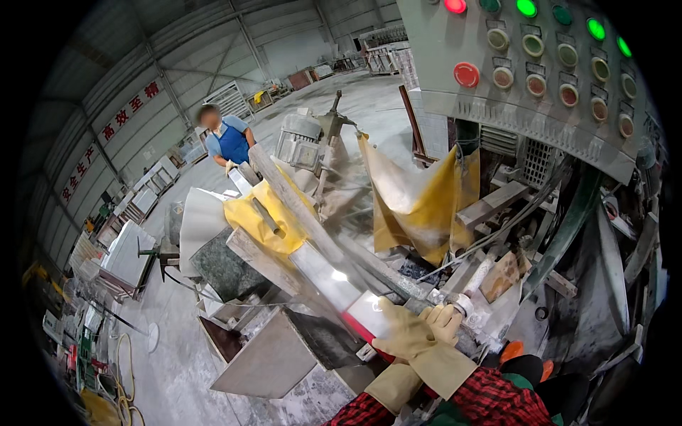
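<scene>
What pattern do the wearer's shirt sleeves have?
Red-and-black plaid sleeves, best seen in the head view.

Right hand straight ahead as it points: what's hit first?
Right hand: likely the pale slab to its upper left; they overlap in view, so contact already is possible, depth unclear.

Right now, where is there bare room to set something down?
Largest nearby: the dusty floor between the yellow hose and the tilted grey panel. A narrow bare stretch of white strip lies between the yellow cover and the gloved hands. Crowded: below the control panel, with stone offcuts and beams.
</scene>
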